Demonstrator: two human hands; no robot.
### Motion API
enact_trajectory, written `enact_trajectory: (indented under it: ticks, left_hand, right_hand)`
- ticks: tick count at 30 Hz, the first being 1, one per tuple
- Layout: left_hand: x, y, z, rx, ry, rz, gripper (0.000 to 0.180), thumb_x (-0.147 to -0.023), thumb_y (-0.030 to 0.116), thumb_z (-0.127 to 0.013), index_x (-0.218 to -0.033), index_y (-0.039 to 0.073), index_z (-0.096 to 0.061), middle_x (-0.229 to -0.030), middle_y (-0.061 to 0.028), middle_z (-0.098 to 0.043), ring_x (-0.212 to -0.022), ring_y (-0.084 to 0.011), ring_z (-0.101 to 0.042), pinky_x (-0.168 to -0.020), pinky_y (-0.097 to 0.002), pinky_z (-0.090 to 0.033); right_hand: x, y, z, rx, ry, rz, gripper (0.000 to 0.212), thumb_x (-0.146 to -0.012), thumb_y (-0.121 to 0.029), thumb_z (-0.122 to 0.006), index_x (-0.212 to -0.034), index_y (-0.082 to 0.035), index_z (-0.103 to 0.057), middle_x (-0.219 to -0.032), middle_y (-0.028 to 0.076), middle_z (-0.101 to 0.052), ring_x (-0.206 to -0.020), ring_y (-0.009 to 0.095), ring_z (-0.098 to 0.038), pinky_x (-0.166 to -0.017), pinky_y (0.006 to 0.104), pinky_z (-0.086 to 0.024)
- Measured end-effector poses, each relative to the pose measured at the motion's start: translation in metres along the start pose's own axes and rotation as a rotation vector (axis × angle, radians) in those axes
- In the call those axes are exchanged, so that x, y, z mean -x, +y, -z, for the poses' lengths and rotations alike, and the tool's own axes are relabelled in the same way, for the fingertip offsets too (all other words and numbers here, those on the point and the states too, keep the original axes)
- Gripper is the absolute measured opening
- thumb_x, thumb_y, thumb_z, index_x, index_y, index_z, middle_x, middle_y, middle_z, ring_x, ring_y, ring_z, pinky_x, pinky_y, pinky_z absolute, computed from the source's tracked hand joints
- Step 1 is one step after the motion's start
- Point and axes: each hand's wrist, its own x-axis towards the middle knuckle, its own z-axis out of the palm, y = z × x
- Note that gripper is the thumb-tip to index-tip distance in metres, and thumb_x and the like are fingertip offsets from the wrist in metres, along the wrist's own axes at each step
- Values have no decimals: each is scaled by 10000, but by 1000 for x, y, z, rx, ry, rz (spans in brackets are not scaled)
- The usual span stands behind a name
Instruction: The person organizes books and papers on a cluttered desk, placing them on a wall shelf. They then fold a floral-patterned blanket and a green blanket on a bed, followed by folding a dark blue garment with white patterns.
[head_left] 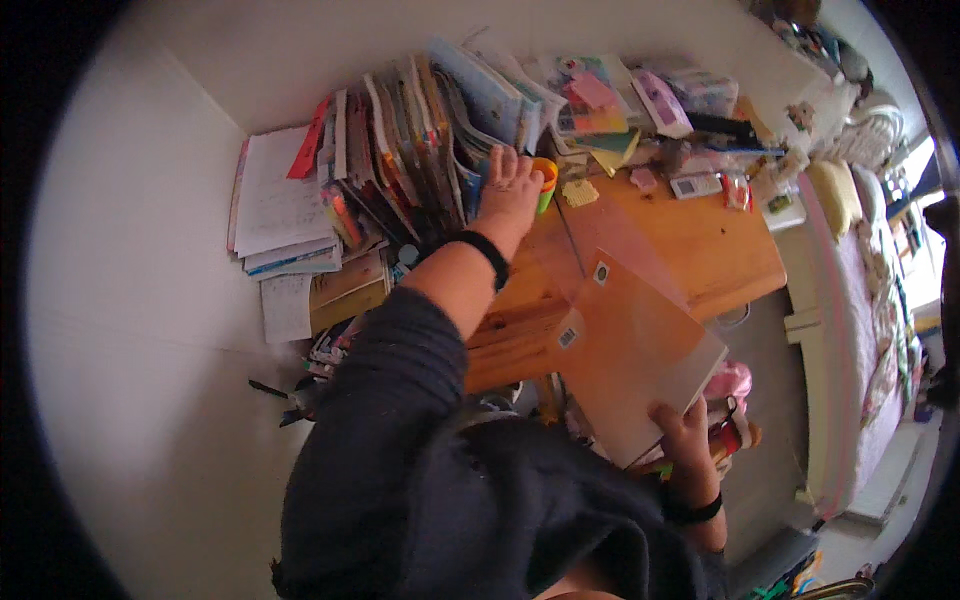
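My left hand (510, 190) reaches across the wooden desk to the right end of a row of upright books (410, 140). Its fingers are stretched out and somewhat apart against the books, beside a small green and orange cup (545, 180). What the fingertips touch is partly hidden. Low on the right, my right hand (685, 435) grips the bottom corner of a translucent plastic folder (630, 350), thumb on top. Two small stickers show near the folder's upper left edge, and its far end is over the desk's front edge.
A paper stack (285, 190) leans by the left wall. Along the desk's (740, 250) back lie a calculator (697, 186), yellow notes (579, 192) and booklets. A pinkish translucent sheet (635, 245) lies beyond the folder. A bed (850, 300) stands to the right.
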Motion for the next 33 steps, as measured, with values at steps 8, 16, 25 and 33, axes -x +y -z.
enact_trajectory:
  ticks: [8,16,25,33]
  left_hand:
    - [11,11,10,3,118,-162,356,-803,139,-517,-1157,145,-483,-1126,-115,-432,-1138,-333,-358,-1006,-626,-137]
    - [57,-75,33,627,668,107,335,-748,192,-579,-1061,89,-515,-1187,-116,-415,-1158,-352,-350,-902,-635,-236]
    - [42,-128,47,147,177,415,441,-759,266,-624,-1144,77,-522,-1251,-75,-447,-1269,-369,-243,-955,-687,-130]
    - [36,-153,55,120,254,193,173,-781,158,-508,-842,139,-669,-1198,-69,-525,-1294,-412,-203,-941,-729,-18]
  right_hand:
    - [23,-20,3,-107,67,111,476,-658,-79,-581,-1109,28,-469,-1004,88,-549,-920,203,-539,-764,322,-441]
    - [28,-84,-18,-183,172,305,398,-611,-115,-562,-987,14,-540,-910,91,-570,-806,208,-556,-674,308,-454]
    - [-2,-151,-64,-131,34,457,307,-667,-94,-500,-963,-14,-523,-806,52,-539,-676,150,-523,-585,252,-415]
    - [-40,-190,-108,42,-86,417,438,-631,-56,-551,-1057,29,-487,-865,68,-559,-743,163,-556,-630,264,-441]
